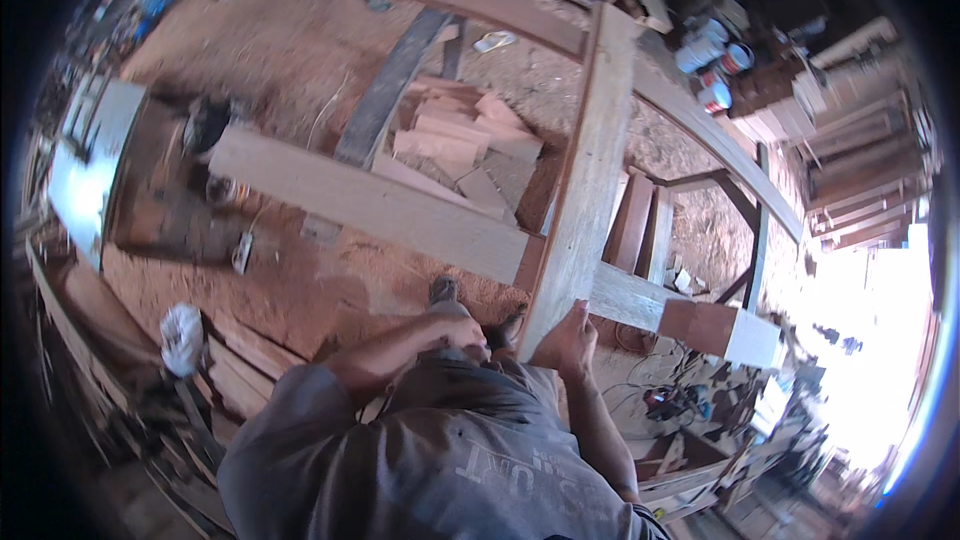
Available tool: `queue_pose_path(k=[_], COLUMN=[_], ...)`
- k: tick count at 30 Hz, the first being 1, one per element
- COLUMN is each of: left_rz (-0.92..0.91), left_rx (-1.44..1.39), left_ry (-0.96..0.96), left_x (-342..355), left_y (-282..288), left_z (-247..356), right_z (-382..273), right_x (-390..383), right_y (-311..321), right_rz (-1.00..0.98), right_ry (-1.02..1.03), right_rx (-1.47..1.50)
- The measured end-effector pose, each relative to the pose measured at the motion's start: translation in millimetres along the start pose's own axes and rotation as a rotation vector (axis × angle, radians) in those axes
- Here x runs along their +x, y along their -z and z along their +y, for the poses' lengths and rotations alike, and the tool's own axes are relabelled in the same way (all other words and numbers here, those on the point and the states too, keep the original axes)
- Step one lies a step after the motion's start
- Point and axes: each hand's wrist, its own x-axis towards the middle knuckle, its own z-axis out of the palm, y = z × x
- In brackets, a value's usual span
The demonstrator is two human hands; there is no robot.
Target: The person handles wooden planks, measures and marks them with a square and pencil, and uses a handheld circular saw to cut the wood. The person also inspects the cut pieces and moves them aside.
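Observation:
A long wooden plank (596, 130) runs away from my body, lying across other boards. At its near end, my right hand (567, 344) is closed on the plank's right edge, thumb pointing away from me. My left hand (462, 332) is in front of my waist, left of the plank, with its fingers curled in; whatever they hold, if anything, is hidden. A wide board (370, 202) reaches leftward from beside the plank, just beyond my left hand. To the right, a pale board (630, 294) continues toward a wooden block (715, 332).
Cut wood pieces (455, 130) are heaped on the dirt floor beyond the wide board. A dark beam (400, 85) slants past them. White buckets (705, 45) stand at far right, near stacked timber (870, 160). Cables and a tool (675, 403) lie at lower right.

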Motion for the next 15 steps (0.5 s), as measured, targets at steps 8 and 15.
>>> queue_pose_path(k=[8,15], left_rz=[0.147,0.628], left_rx=[-0.297,-0.719], left_ry=[-0.178,-0.274], left_x=[-54,55], left_y=[115,190], left_z=[177,253], right_z=[41,35], right_x=[-11,-96], right_y=[131,217], right_rz=[0.142,0.498], right_ry=[0.259,0.409], right_rx=[-0.445,-0.755])
